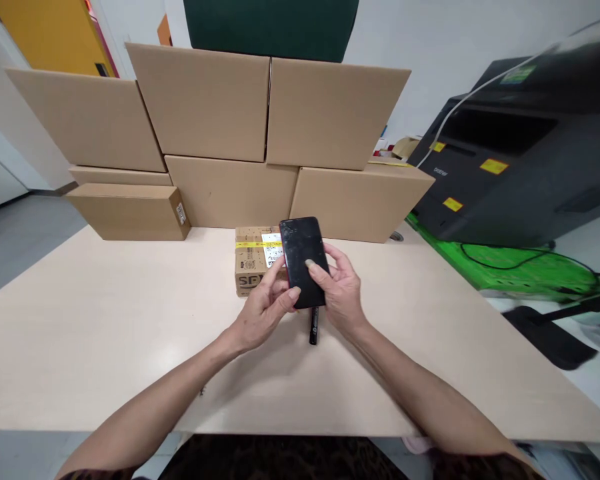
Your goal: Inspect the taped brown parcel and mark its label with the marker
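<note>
A smartphone with a dark screen is held up between both hands above the table. My left hand grips its lower left edge, thumb at the bottom corner. My right hand wraps the right side, with the thumb lying on the screen. Behind the phone stands a small cardboard parcel with yellow tape and a white label, its right part hidden by the phone and fingers. A black marker lies on the table below the phone, its upper end out of sight.
Several plain cardboard boxes are stacked along the back of the pale table. A long low box sits at the left. To the right are a dark printer, a green surface with cables, and a black stand.
</note>
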### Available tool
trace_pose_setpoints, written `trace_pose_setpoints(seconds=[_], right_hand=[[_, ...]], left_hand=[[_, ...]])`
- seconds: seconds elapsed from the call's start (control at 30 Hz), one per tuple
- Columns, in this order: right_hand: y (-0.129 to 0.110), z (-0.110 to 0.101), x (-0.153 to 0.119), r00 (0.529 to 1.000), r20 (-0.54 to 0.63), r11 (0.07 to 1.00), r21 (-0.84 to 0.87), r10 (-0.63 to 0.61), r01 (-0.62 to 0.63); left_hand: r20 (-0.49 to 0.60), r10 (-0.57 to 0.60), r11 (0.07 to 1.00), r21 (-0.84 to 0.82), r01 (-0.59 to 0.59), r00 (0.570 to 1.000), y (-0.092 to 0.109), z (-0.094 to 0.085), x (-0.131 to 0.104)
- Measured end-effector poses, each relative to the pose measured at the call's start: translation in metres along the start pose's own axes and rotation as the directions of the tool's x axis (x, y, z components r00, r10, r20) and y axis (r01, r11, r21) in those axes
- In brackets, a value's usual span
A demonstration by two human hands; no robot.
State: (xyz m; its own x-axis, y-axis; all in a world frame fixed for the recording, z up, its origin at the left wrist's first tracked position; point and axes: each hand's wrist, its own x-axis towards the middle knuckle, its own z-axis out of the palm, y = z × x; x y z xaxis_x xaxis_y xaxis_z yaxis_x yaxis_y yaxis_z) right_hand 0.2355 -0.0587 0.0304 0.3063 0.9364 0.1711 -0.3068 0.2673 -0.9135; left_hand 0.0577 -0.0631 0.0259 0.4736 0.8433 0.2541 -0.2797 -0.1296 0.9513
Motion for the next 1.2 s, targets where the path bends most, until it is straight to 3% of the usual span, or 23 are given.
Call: trace_pose_setpoints(seconds=[0.17, 0.37, 0.57, 0.93, 1.2], right_hand=[[0.015, 0.023, 0.000, 0.999, 0.005, 0.999, 0.006, -0.051, 0.051], [0.016, 0.024, 0.003, 0.989, 0.048, 0.989, -0.037, -0.141, 0.143], [0.017, 0.023, 0.001, 0.989, 0.096, 0.992, -0.049, -0.111, 0.117], [0.019, -0.005, -0.020, 0.996, 0.083, 0.993, -0.108, -0.035, 0.044], [0.023, -0.008, -0.019, 0.994, 0.106, 0.996, -0.086, -0.021, 0.030]], left_hand=[[-0.067, -0.048, 0.992, -0.123, 0.040, 0.997, -0.009, -0.005, 0.006], [-0.112, -0.004, 0.997, -0.082, -0.005, 0.994, -0.013, -0.012, 0.008], [-0.130, 0.008, 0.999, -0.039, -0.013, 0.991, -0.018, -0.018, 0.010], [-0.114, -0.031, 0.999, -0.035, 0.027, 0.993, -0.029, 0.001, -0.002], [-0.118, -0.043, 0.999, 0.001, 0.043, 0.992, -0.032, 0.001, 0.000]])
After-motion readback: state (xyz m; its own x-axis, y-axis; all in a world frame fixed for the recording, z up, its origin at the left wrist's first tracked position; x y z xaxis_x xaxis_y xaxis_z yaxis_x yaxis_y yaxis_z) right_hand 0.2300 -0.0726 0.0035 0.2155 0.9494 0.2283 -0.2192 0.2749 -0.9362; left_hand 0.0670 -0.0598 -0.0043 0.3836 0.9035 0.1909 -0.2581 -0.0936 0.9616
